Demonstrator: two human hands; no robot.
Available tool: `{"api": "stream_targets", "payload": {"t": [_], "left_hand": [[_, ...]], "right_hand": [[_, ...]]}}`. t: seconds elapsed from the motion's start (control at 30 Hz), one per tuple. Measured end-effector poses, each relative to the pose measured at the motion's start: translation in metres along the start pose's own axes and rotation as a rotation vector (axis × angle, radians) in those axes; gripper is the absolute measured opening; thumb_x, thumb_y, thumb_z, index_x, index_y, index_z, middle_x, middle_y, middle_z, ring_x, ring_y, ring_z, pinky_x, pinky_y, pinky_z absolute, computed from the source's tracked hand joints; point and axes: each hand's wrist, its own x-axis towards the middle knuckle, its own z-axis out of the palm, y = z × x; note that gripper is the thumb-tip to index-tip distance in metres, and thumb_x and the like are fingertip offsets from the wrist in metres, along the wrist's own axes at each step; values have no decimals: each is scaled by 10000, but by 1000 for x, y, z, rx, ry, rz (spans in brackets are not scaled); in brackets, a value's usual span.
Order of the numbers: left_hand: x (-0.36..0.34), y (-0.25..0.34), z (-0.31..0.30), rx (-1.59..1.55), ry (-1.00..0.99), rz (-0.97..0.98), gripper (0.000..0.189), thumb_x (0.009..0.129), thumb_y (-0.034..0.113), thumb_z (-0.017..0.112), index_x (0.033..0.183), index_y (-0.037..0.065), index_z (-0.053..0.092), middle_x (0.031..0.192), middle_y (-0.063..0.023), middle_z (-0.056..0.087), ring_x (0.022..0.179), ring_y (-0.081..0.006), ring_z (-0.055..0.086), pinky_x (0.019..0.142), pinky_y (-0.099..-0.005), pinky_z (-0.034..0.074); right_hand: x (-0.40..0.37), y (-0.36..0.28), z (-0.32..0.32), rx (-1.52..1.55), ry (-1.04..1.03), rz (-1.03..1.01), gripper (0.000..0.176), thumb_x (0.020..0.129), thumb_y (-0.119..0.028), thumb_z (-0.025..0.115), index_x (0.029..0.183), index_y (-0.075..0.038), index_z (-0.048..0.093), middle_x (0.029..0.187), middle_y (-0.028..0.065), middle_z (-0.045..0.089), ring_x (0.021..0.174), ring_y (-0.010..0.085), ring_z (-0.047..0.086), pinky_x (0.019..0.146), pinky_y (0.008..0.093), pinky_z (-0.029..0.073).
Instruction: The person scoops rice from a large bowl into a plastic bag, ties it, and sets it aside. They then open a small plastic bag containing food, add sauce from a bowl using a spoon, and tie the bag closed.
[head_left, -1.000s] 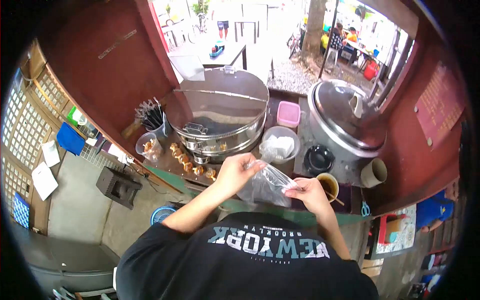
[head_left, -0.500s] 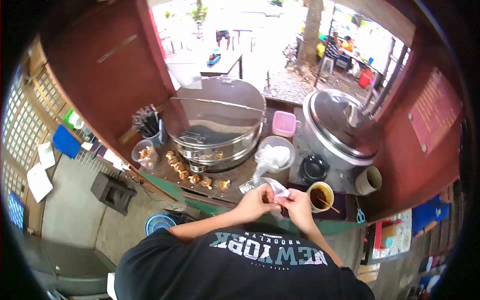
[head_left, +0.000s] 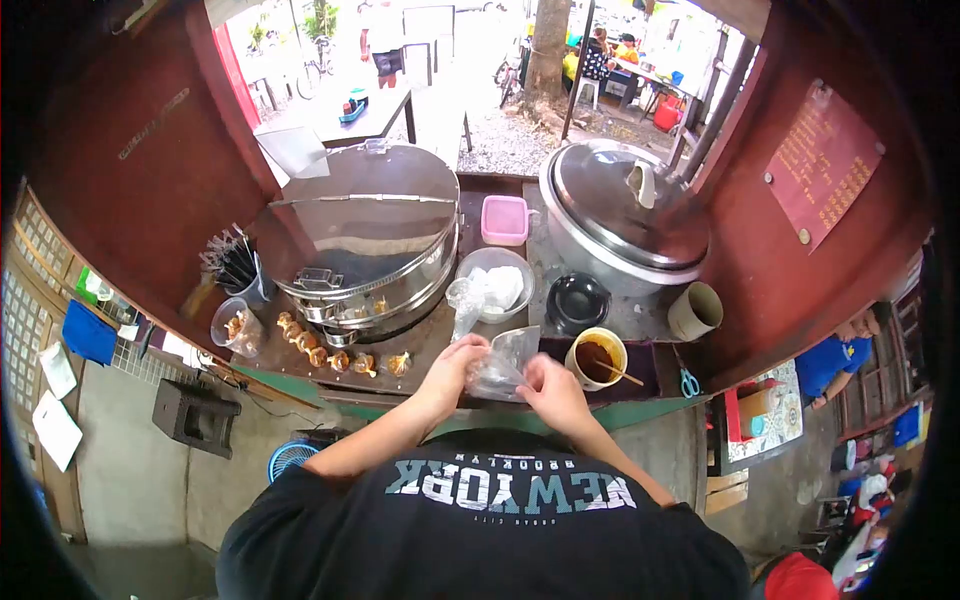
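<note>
A clear plastic bag (head_left: 500, 368) stretches between my two hands over the counter's front edge. My left hand (head_left: 452, 378) pinches its left side, and my right hand (head_left: 556, 392) grips the right side. Just right of the bag stands a tub of dark brown sauce (head_left: 592, 352) with a wooden stick in it. Behind the bag, a clear round bowl (head_left: 528, 268) holds white plastic bags that spill over its front left. A black bowl (head_left: 578, 303) rests beyond the sauce tub, and a pink-lidded container (head_left: 505, 220) sits behind the clear bowl.
A large round steel steamer (head_left: 375, 225) fills the left; a big lidded pot (head_left: 630, 205) stands right. Several knotted sauce bags (head_left: 340, 362) line the front left edge near a cup of small bags (head_left: 238, 328). Scissors (head_left: 688, 383) lie right, near a grey cup (head_left: 695, 312).
The bag, bunched between close fingers before, is now spread wider as my hands have moved apart. The camera view has shifted, so the counter things appear further left and higher.
</note>
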Motion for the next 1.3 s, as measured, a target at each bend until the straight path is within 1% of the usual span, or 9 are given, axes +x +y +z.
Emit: {"api": "stream_targets", "payload": {"t": [0.1, 0.2, 0.47, 0.57, 0.67, 0.83, 0.97, 1.17, 1.3], "left_hand": [[-9, 0, 18, 625, -164, 377, 251, 730, 7, 537, 972, 73, 521, 779, -36, 544, 670, -173, 540, 633, -298, 425], [-15, 10, 31, 1110, -67, 562, 267, 708, -13, 548, 958, 67, 500, 904, -153, 555, 785, -324, 583, 661, -407, 458], [13, 12, -4, 968, 172, 403, 403, 657, -98, 512, 1028, 57, 526, 822, -108, 598, 732, -272, 599, 667, -330, 464], [12, 13, -1, 183, -121, 86, 386, 672, -119, 511, 1014, 56, 552, 833, -24, 590, 737, -134, 575, 638, -236, 441], [5, 15, 8, -167, -387, -25, 377, 699, -72, 518, 1055, 46, 541, 948, -46, 574, 860, -141, 560, 720, -242, 430], [3, 2, 19, 529, -310, 288, 387, 627, -46, 552, 998, 67, 540, 1008, -19, 517, 970, -138, 504, 831, -239, 397], [2, 2, 31, 1128, 146, 594, 367, 619, -127, 493, 938, 39, 565, 677, -73, 454, 573, -188, 436, 551, -318, 365], [12, 0, 28, 903, -164, 598, 309, 616, -124, 483, 870, 34, 562, 710, -56, 454, 614, -134, 445, 547, -272, 353], [-2, 13, 40, 1223, 137, 741, 314, 627, -116, 474, 886, 48, 540, 761, -104, 509, 636, -266, 514, 577, -354, 405]], "right_hand": [[-2, -7, 6, -34, 160, -298, 392, 695, -59, 639, 1068, -51, 518, 1119, 162, 505, 1022, 361, 519, 843, 424, 433], [0, -4, 8, -83, 94, -383, 143, 691, -4, 601, 834, -5, 597, 834, 142, 596, 797, 384, 571, 740, 420, 462], [-1, 6, -7, 1568, -253, -40, 181, 740, 22, 562, 677, -74, 423, 656, 6, 487, 650, 122, 506, 640, 263, 423], [2, 3, -10, 650, -60, -71, 362, 726, -164, 751, 657, -102, 402, 624, -46, 359, 610, 37, 362, 523, 214, 300], [3, 12, -3, 68, 274, 16, 300, 739, -211, 709, 606, -44, 500, 499, 84, 479, 500, 265, 507, 492, 364, 389], [-6, 7, 1, 15, 366, -321, 241, 765, -212, 630, 953, -66, 597, 931, 181, 579, 796, 376, 599, 711, 440, 495], [-16, 4, 3, 1, 193, -296, 161, 747, -180, 636, 785, -53, 546, 712, 138, 554, 679, 346, 582, 586, 421, 444], [-19, 4, 0, -108, 328, -146, 116, 757, -159, 589, 759, -55, 538, 752, 123, 576, 692, 339, 593, 602, 446, 462], [-21, 12, 2, -166, 365, -92, 47, 749, -117, 560, 758, -75, 541, 746, 115, 561, 710, 346, 588, 626, 456, 470]]}}
